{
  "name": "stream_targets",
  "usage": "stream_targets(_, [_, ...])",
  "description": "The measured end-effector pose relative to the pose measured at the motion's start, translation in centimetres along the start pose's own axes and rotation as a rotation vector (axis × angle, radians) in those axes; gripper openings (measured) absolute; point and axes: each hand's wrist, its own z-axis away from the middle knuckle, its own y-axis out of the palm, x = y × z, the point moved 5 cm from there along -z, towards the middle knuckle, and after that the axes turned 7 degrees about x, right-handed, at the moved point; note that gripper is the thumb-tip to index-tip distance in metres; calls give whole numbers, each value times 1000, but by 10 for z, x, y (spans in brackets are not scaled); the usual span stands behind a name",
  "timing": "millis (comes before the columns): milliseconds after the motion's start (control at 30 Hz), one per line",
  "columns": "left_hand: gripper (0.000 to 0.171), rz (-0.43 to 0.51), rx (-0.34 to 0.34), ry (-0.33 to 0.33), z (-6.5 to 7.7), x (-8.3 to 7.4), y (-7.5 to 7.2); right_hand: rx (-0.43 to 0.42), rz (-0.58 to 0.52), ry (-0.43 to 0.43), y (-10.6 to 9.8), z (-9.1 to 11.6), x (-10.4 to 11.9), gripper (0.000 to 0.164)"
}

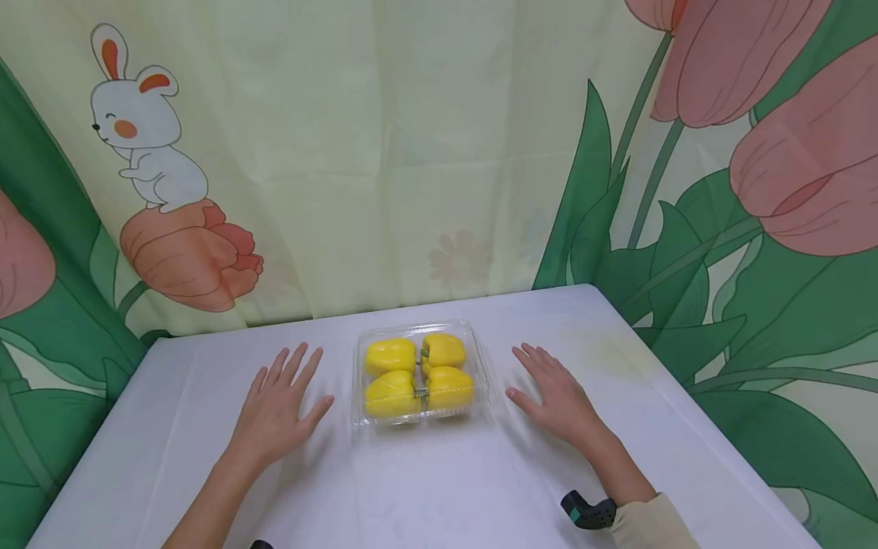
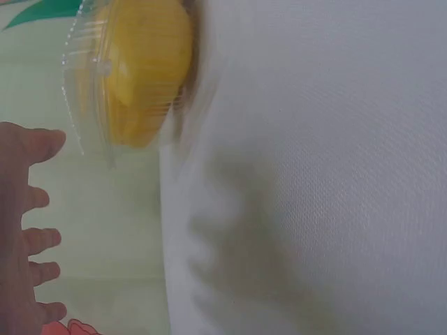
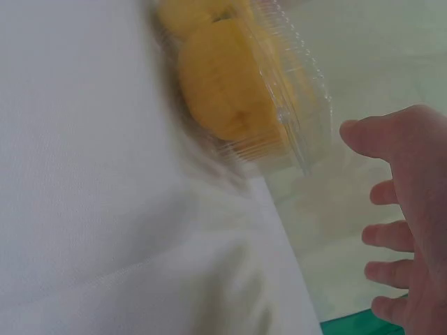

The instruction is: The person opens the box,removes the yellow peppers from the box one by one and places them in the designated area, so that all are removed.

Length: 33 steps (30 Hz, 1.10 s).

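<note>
A clear plastic clamshell box (image 1: 420, 331) sits on the white table with several yellow bell peppers (image 1: 391, 393) inside, its lid down over them. To its left my left hand (image 1: 281, 408) hovers over the table, fingers spread and holding nothing. My right hand (image 1: 557, 396) is held to the right of the box, fingers straight and close together, thumb apart, also empty. Both wrist views show a gap between the thumb and the box. In the left wrist view the hand's shadow falls on the cloth beside the peppers (image 2: 150, 56).
The table (image 1: 411, 488) is covered with a white cloth. Behind it hangs a curtain (image 1: 329, 152) printed with tulips and a rabbit. A black wrist device (image 1: 588, 511) is worn at the right sleeve (image 1: 652, 524).
</note>
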Motion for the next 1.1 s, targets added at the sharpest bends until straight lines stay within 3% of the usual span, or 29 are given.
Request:
stream_targets(567, [76, -15, -16, 14, 2, -1, -1, 56, -135, 46, 6, -2, 1, 70])
stream_targets(900, [75, 1, -19, 27, 1, -2, 1, 47, -242, -6, 8, -2, 3, 65])
stream_targets(1100, [74, 65, -11, 38, 0, -5, 2, 28, -293, -26, 10, -5, 4, 63])
